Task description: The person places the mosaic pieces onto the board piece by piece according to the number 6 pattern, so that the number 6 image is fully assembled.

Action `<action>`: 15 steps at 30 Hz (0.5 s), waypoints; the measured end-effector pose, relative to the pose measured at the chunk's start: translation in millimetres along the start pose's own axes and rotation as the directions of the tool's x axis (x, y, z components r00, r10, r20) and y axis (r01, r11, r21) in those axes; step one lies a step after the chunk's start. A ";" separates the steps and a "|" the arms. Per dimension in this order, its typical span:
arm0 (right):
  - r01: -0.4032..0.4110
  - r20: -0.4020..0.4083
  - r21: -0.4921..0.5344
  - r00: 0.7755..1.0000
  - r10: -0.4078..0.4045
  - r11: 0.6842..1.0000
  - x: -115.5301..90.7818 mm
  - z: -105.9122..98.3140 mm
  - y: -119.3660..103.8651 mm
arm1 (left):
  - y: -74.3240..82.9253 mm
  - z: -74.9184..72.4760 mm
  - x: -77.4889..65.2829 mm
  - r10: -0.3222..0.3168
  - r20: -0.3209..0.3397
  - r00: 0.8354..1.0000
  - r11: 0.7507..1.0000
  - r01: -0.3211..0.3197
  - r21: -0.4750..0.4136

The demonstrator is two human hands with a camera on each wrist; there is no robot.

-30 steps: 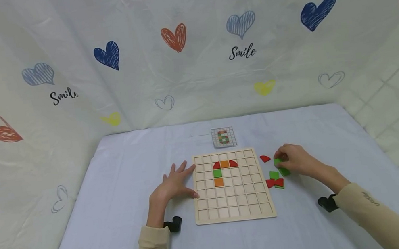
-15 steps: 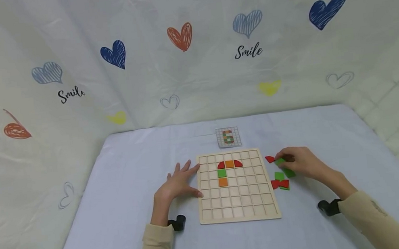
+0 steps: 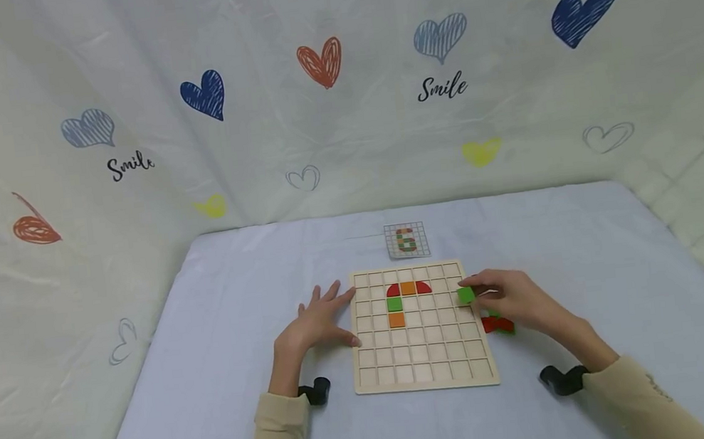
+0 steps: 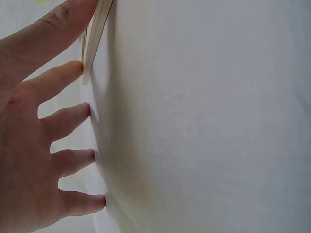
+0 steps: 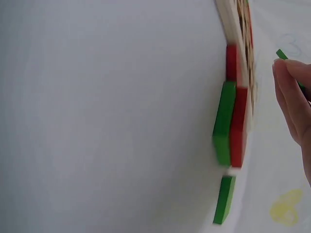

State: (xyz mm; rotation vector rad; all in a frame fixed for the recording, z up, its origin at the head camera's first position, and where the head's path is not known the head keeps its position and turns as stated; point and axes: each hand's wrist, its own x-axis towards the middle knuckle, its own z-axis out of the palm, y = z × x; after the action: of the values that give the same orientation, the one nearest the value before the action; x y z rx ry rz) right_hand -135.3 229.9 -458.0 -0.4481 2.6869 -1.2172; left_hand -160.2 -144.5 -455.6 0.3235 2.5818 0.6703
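A wooden grid board (image 3: 424, 353) lies on the table, with a red quarter-round tile (image 3: 393, 290), an orange tile (image 3: 408, 288) and another red quarter-round in one row. Below the left one sit a green square tile (image 3: 394, 304) and an orange square tile (image 3: 397, 320). My left hand (image 3: 317, 327) is spread, its thumb and index finger touching the board's left edge. My right hand (image 3: 517, 296) pinches a green square tile (image 3: 466, 295) over the board's right edge. In the right wrist view that tile shows only as a green edge past the fingertips.
Loose red tiles (image 3: 498, 324) and green tiles (image 5: 224, 121) lie right of the board, some stacked and partly hidden by my right hand. A printed pattern card (image 3: 407, 241) lies behind the board. A white cloth with drawn hearts hangs at the back.
My right hand has picked a green square tile from the loose pieces and moved left to the board's edge. My left hand stays at the board. The head view has shifted slightly.
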 end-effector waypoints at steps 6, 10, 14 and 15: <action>0.053 -0.010 -0.001 0.999 -0.053 0.999 2.1 8.3 -14.4 | 0.2 -0.2 0.4 0.006 0.007 1.000 1.000 -0.006 -0.004; 0.108 -0.004 -0.029 0.994 -0.108 0.994 6.4 13.3 -23.7 | -0.1 -0.7 0.1 0.008 0.009 1.000 1.000 -0.008 -0.005; 0.142 -0.012 -0.064 0.990 -0.143 0.988 12.6 19.4 -31.7 | -0.1 -1.3 -0.1 0.007 0.007 1.000 1.000 -0.007 -0.004; 0.148 -0.014 -0.068 0.989 -0.149 0.987 14.4 21.2 -33.2 | -0.1 -1.5 0.0 0.007 0.007 1.000 1.000 -0.007 -0.003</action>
State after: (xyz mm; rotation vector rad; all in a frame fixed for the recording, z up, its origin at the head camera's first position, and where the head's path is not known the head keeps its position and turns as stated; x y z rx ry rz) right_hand -136.5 189.4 -447.2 -0.6602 2.7600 -1.1752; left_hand -160.9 -145.1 -454.5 0.3338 2.5737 0.6737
